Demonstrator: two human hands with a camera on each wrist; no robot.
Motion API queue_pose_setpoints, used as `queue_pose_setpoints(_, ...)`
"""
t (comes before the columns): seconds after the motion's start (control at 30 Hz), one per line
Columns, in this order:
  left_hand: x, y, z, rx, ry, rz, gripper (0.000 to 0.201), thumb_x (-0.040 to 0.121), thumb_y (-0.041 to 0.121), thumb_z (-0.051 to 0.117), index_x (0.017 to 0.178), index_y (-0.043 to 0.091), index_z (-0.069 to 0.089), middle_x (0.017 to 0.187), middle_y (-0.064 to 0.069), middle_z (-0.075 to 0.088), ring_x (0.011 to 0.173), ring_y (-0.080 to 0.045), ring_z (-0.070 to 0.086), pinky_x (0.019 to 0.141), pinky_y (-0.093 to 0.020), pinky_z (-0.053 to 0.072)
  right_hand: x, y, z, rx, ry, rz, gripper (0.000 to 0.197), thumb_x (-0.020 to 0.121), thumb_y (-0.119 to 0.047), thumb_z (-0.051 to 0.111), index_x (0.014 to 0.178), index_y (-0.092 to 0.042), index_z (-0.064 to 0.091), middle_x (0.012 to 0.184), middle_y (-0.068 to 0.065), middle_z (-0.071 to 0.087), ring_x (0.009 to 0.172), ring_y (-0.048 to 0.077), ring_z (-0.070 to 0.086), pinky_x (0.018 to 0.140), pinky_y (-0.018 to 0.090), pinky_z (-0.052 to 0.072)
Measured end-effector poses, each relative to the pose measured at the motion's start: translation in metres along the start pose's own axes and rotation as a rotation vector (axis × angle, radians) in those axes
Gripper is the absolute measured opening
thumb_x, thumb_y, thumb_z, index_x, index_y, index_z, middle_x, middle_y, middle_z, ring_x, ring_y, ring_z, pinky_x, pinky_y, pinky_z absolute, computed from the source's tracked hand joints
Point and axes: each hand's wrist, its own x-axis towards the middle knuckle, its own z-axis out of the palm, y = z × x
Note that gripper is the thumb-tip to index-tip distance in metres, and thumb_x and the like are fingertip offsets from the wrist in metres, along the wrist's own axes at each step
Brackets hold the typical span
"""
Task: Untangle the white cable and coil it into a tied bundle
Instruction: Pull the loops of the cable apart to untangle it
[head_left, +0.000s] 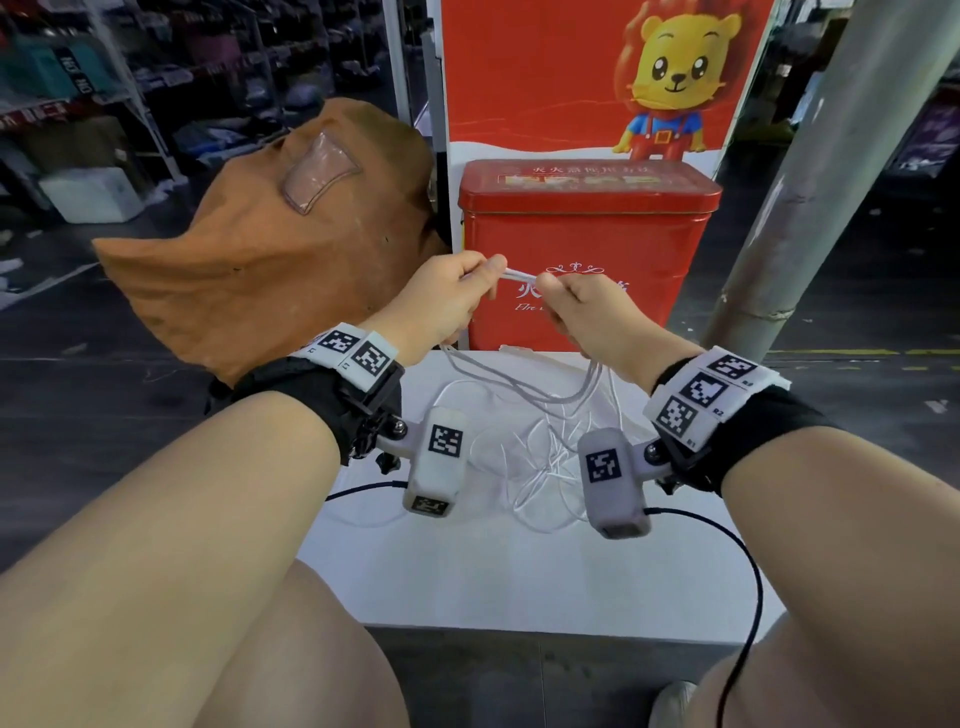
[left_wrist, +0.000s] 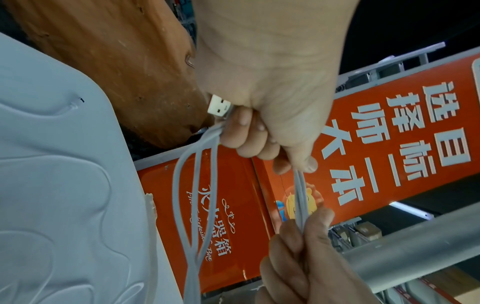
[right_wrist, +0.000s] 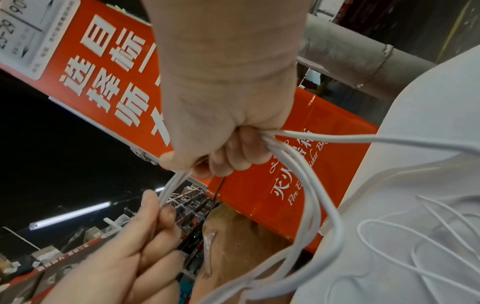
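Observation:
Both hands are raised above the white table, each gripping several strands of the white cable in a fist. A short taut bunch of strands runs between them. My left hand pinches the bunch with its thumb, and a white USB plug sticks out of its fist. My right hand clenches the strands close beside it. From both fists loops hang down to a loose tangle lying on the table.
A red tin box stands at the table's far edge, right behind the hands. A brown cloth bag sits to the left, a grey pole rises on the right. A red poster stands behind the box.

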Motion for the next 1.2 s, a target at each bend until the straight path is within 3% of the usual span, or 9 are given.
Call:
queue_pose_setpoints(0.1, 0.001, 0.003, 0.000, -0.061, -0.014, -0.001, 0.036, 0.101, 0.038, 0.043, 0.075, 0.013, 0.046, 0.053, 0.005, 0.025, 0.041, -0.010, 0.019, 0.040, -0.023, 0.017, 0.004, -0.006, -0.001, 0.174, 0.120, 0.095, 0.050, 0.099, -0.046, 0.034, 0.057, -0.018, 0.034, 0.052, -0.003, 0.031, 0.044, 0.012, 0.026, 0.049, 0.026, 0.025)
queue_pose_setpoints(0.23, 0.002, 0.007, 0.005, -0.133, -0.093, -0.075, 0.038, 0.100, 0.043, 0.042, 0.073, 0.016, 0.042, 0.053, 0.008, 0.024, 0.041, -0.008, 0.018, 0.038, -0.019, 0.018, 0.008, -0.012, -0.001, 0.217, 0.308, 0.091, 0.049, 0.099, -0.036, 0.039, 0.056, -0.017, 0.028, 0.051, 0.000, 0.027, 0.046, 0.015, 0.024, 0.051, 0.030, 0.024)
queue_pose_setpoints(0.33, 0.001, 0.005, 0.003, -0.144, -0.107, -0.098, 0.039, 0.100, 0.043, 0.042, 0.071, 0.018, 0.039, 0.055, 0.007, 0.022, 0.042, -0.008, 0.018, 0.039, -0.019, 0.017, 0.007, -0.008, 0.001, 0.307, 0.258, 0.084, 0.048, 0.099, -0.035, 0.040, 0.056, -0.017, 0.030, 0.051, 0.000, 0.026, 0.043, 0.013, 0.022, 0.047, 0.027, 0.022)
queue_pose_setpoints(0.47, 0.002, 0.002, 0.000, -0.236, 0.012, -0.087, 0.039, 0.101, 0.040, 0.042, 0.070, 0.017, 0.038, 0.051, 0.009, 0.025, 0.040, -0.007, 0.020, 0.037, -0.018, 0.019, 0.002, -0.003, -0.001, 0.478, 0.122, 0.106, 0.042, 0.097, -0.038, 0.049, 0.064, -0.013, 0.052, 0.045, -0.004, 0.037, 0.038, 0.011, 0.028, 0.039, 0.021, 0.027)
queue_pose_setpoints(0.57, 0.004, -0.003, -0.007, -0.360, 0.147, -0.114, 0.037, 0.101, 0.039, 0.041, 0.070, 0.019, 0.037, 0.050, 0.009, 0.025, 0.041, -0.008, 0.019, 0.036, -0.019, 0.019, 0.000, 0.009, -0.009, 0.521, 0.081, 0.154, 0.036, 0.093, -0.039, 0.056, 0.069, -0.013, 0.057, 0.050, -0.004, 0.047, 0.043, 0.010, 0.040, 0.045, 0.021, 0.039)
queue_pose_setpoints(0.67, 0.003, -0.006, -0.008, -0.424, 0.180, -0.138, 0.038, 0.102, 0.039, 0.041, 0.070, 0.019, 0.037, 0.049, 0.009, 0.024, 0.040, -0.007, 0.019, 0.035, -0.017, 0.020, 0.000, 0.016, -0.014, 0.702, 0.075, 0.217, 0.035, 0.098, -0.036, 0.048, 0.073, -0.011, 0.056, 0.050, -0.005, 0.045, 0.045, 0.009, 0.041, 0.050, 0.020, 0.040)
queue_pose_setpoints(0.83, 0.002, -0.002, 0.003, -0.394, 0.046, -0.187, 0.039, 0.102, 0.042, 0.038, 0.070, 0.019, 0.036, 0.053, 0.006, 0.022, 0.039, -0.007, 0.018, 0.035, -0.018, 0.018, 0.003, 0.007, -0.013, 1.014, 0.243, 0.304, 0.034, 0.102, -0.029, 0.039, 0.075, -0.010, 0.049, 0.055, -0.001, 0.043, 0.045, 0.010, 0.040, 0.044, 0.021, 0.042)
queue_pose_setpoints(1.0, 0.002, 0.004, 0.010, -0.419, -0.138, -0.325, 0.042, 0.100, 0.049, 0.034, 0.071, 0.019, 0.038, 0.055, 0.005, 0.020, 0.039, -0.006, 0.015, 0.035, -0.017, 0.012, 0.005, 0.001, -0.015, 0.994, 0.406, 0.346, 0.038, 0.102, -0.031, 0.033, 0.068, -0.016, 0.040, 0.051, -0.005, 0.027, 0.038, 0.008, 0.018, 0.033, 0.020, 0.017)
queue_pose_setpoints(1.2, 0.003, 0.004, 0.003, -0.585, -0.193, -0.329, 0.046, 0.099, 0.051, 0.033, 0.068, 0.019, 0.038, 0.050, 0.007, 0.025, 0.036, -0.004, 0.019, 0.034, -0.016, 0.016, 0.007, -0.009, -0.016, 0.811, 0.487, 0.364, 0.036, 0.102, -0.029, 0.033, 0.069, -0.017, 0.040, 0.053, -0.004, 0.034, 0.039, 0.009, 0.027, 0.038, 0.019, 0.025)
